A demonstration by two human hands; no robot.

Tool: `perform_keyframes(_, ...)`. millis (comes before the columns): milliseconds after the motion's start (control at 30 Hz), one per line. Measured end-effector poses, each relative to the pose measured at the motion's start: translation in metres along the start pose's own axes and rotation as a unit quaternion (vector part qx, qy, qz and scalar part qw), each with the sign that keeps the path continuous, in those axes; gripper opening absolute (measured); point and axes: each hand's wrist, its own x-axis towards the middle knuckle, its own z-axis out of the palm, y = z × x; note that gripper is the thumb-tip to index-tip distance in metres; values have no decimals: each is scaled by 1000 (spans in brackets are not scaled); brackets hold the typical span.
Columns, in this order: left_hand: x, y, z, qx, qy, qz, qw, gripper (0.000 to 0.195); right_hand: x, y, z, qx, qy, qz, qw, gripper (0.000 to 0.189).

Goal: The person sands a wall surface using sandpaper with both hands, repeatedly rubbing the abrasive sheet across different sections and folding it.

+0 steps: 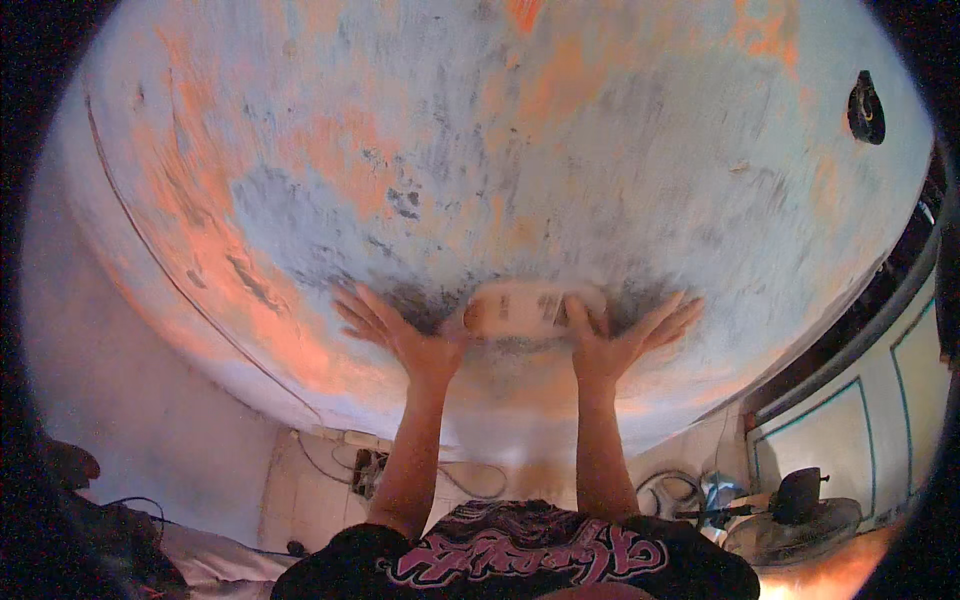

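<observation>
My left hand (405, 334) and my right hand (626, 334) are raised in front of me. Their fingers spread outward and their thumbs point inward. Behind them spans a large, worn painted surface (525, 187), grey-blue with orange patches and dark scuffs. Between the thumbs is a blurred tan rectangular patch (514, 311); I cannot tell what it is. Both thumbs come near its sides, but no grip on it shows. Whether the palms touch the worn surface is unclear. Below the arms is my dark shirt (525, 551) with a pink lettered print.
A black sandal-like item (866, 109) lies at upper right. An electric fan (795, 517) and bright light appear at lower right, near panels (817, 442) with teal lines. Cables (480, 480) and a dark box (367, 472) are behind my left arm. Dark cloth (112, 547) fills the lower left.
</observation>
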Motion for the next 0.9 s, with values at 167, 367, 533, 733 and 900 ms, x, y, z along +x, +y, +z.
perform_keyframes(167, -5, 3, 4, -49, 39, -20, 998, 118, -9, 1, 10, 68, 44, -12, 997, 121)
perform_keyframes(367, -94, -39, 14, 42, -106, -159, 981, 124, -70, 41, 4, -72, -107, 106, 986, 126)
perform_keyframes(533, -22, -1, 12, -67, 39, -23, 997, 129, -4, -1, 0, 22, 28, 57, 998, 126)
perform_keyframes(733, -97, -36, 36, -24, -23, -88, 996, 133, -73, 65, 14, 6, -33, 58, 998, 124)
perform_keyframes(900, -65, -21, 22, -18, 5, -57, 998, 135, -45, 46, 7, 15, -18, 34, 999, 121)
